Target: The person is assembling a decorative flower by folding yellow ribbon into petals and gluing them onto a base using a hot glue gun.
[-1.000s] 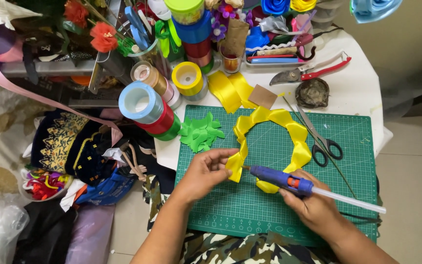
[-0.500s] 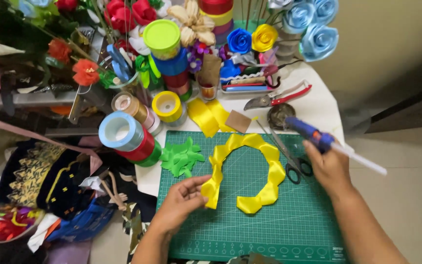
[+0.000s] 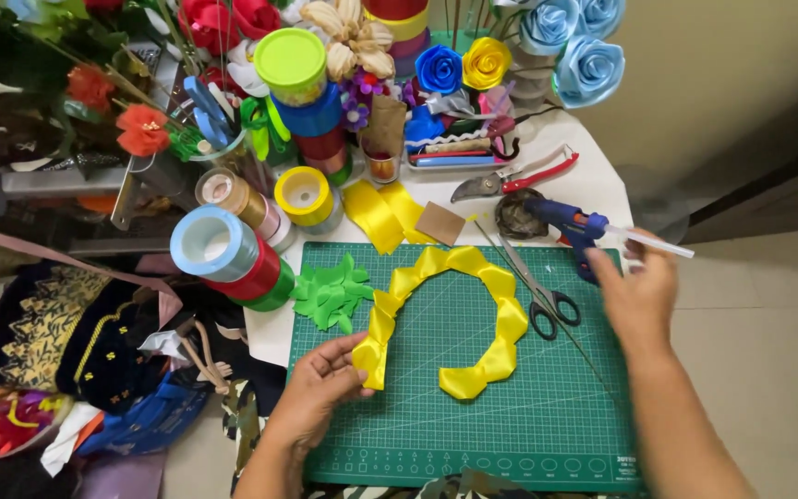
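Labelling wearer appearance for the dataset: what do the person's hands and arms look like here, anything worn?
Two bare hands, left hand and right hand, on bare forearms. No sleeves reach into view and no gloves. No watch, bracelet or ring shows on the sides the head view presents. Fingernails look short; any polish is too small to tell. No markings, straps or cables on either arm.

A white table (image 3: 593, 185) carried a green cutting mat (image 3: 510, 416), ribbon spools (image 3: 223, 245), pliers (image 3: 510, 178) and a blue glue gun (image 3: 570, 225).
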